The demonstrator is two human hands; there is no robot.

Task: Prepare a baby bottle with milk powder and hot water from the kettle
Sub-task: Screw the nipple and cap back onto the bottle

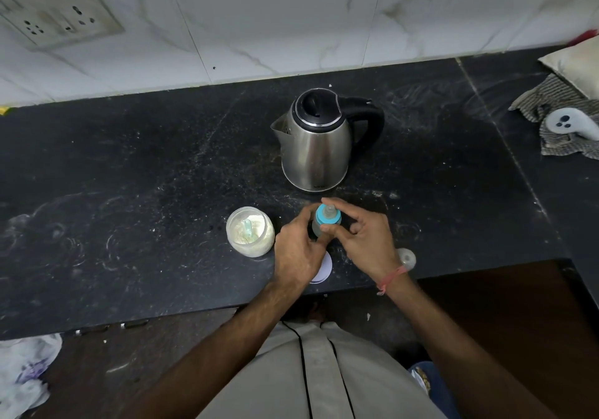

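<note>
Right now I have both hands on the bottle, which stands on the table just in front of the kettle. My left hand is wrapped round the body, and my right hand pinches near the blue collar with the teat on top. I judge I am either screwing the collar on or taking it off; I cannot tell which, nor whether the bottle holds anything.

What worries me is the bottle tipping. It is small and narrow, and a twist at the collar with a loose hold below could swing it over. The open powder jar, with a scoop inside, sits just to its left, close enough for my left wrist to knock it and spill. A cross-threaded collar would leak once hot water goes in. The kettle stands near, spout to the left, handle to the right, so a careless reach could nudge it.

A white lid lies partly under my left wrist, and a clear cap rests near the table edge, where it could roll off.

The table is dark stone, dusted with pale powder smears. Behind it is a white marble-look wall with a socket plate. A striped cloth sits far right.
</note>
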